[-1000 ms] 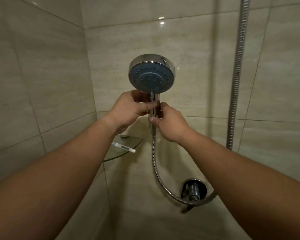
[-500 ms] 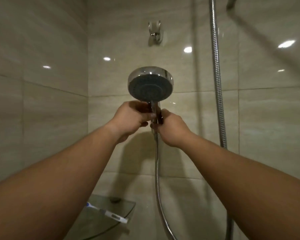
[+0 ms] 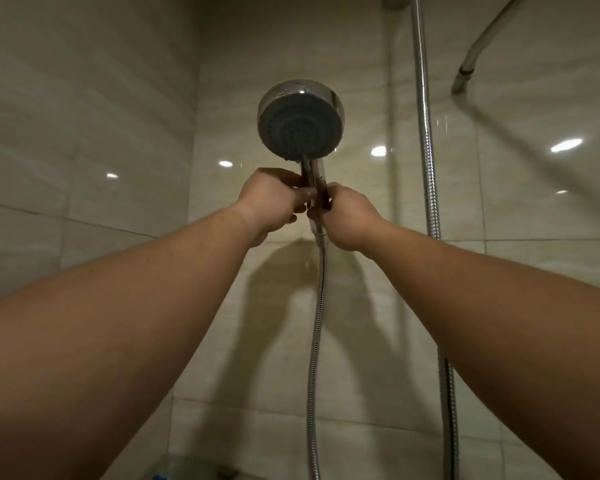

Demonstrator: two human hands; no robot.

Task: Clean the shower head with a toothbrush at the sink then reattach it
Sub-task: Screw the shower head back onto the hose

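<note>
Chrome and grey make up the shower head (image 3: 300,121), but much around it is hard to read. Its handle is mostly covered by the two hands, so only a short bright strip shows between the head and the knuckles. At the bottom edge, well below the shower head, a glass shelf (image 3: 187,467) is cut off, with a small blue thing on it too blurred to name. A dark pipe (image 3: 478,50) up and to the right of the shower head runs out of the frame.

The shower head is raised in front of the tiled wall (image 3: 84,133), its round grey face dotted with nozzles and turned toward the camera, ringed by a shiny rim. The left hand (image 3: 269,199) grips the handle just under the head, fingers curled round it. The right hand (image 3: 349,216) grips the handle lower down, touching the left. A ribbed metal hose (image 3: 317,341) hangs straight down from the handle. A second hose (image 3: 426,133) hangs to the right of the shower head.
</note>
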